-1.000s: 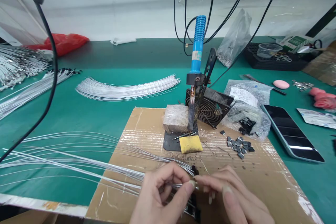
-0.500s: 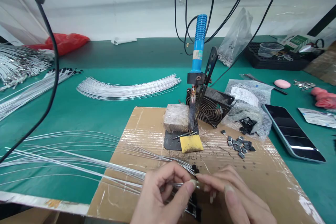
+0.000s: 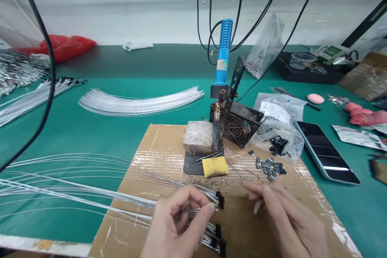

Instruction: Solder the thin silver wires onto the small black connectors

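My left hand (image 3: 184, 217) is closed in a pinch on a thin silver wire (image 3: 193, 211), whose end is hidden at the fingertips. Under and beside this hand lie more silver wires (image 3: 133, 199), running in from the left. Several of their right ends carry small black clips or connectors (image 3: 220, 200), both above and below my fingertips. My right hand (image 3: 290, 217) is over the cardboard to the right, apart from the wires. Its fingers stretch leftward, slightly blurred and loosely apart, with nothing visible in them. Loose black pieces (image 3: 270, 167) lie just beyond it.
A blue-handled soldering iron (image 3: 223, 56) stands tip down in its holder, near a yellow sponge (image 3: 215, 166), a wrapped block (image 3: 198, 137) and a small fan (image 3: 238, 125). A phone (image 3: 326, 151) lies right. Behind is a wire bundle (image 3: 142, 102); a black cable (image 3: 50, 88) hangs left.
My right hand has moved right, away from my left fingertips and the connectors. My left hand keeps its pinch. The whole view has shifted slightly.
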Demonstrator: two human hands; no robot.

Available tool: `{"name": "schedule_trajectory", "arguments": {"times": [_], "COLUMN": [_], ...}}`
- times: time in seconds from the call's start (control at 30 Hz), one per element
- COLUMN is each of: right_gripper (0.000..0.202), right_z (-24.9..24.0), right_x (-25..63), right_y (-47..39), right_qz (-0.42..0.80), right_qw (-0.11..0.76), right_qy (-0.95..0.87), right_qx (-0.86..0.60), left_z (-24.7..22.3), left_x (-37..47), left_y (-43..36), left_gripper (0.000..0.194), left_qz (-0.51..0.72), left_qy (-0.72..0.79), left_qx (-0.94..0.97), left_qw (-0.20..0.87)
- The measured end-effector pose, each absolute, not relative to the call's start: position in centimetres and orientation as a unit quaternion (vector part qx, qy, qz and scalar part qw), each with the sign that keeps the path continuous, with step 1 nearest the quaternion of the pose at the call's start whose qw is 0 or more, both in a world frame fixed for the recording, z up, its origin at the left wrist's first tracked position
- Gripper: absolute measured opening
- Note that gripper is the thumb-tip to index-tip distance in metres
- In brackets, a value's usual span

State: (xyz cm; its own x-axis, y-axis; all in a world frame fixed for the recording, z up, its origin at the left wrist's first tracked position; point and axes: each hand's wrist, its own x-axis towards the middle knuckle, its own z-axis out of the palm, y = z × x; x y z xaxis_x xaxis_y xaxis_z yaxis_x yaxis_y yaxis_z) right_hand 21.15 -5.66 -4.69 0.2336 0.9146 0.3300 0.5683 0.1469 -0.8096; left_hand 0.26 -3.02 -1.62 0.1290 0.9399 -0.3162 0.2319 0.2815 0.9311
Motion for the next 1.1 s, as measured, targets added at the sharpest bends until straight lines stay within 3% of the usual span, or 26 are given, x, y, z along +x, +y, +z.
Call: {"name": "schedule_trajectory", "arguments": {"times": [0.03,0.13,0.33,0.43,0.73,1.1], "right_gripper": [0.03,0.034,0.01,0.019,0.035,0.023], "right_z": [-4.7,-4.8,-5.2,-5.6,-5.2,-4.6], "right_x": [22.3,25.0,26.4,26.9,25.9,23.3], "right_y": [-4.9,-2.1,2.7,3.4,1.1,-2.8], "right_qz": [0.11,0.035,-0.016,-0.017,0.044,0.156], "right_qw": [0.406,0.349,0.187,0.147,0.285,0.425], "right_qy": [-0.622,-0.626,-0.691,-0.7,-0.601,-0.557], "right_qx": [-0.66,-0.696,-0.698,-0.698,-0.746,-0.697], "left_z": [-1.7,-1.7,-1.3,-1.3,-0.8,-0.9], "left_x": [0.2,0.2,0.3,0.3,0.1,0.5], "left_y": [-3.0,-2.8,-2.5,-2.5,-2.0,-1.7], "left_gripper": [0.029,0.03,0.028,0.025,0.022,0.016], "left_qz": [0.324,0.326,0.327,0.345,0.353,0.375], "left_qy": [0.579,0.581,0.581,0.579,0.568,0.567], "left_qx": [0.512,0.521,0.518,0.495,0.487,0.473], "left_qw": [0.546,0.533,0.536,0.549,0.561,0.561]}}
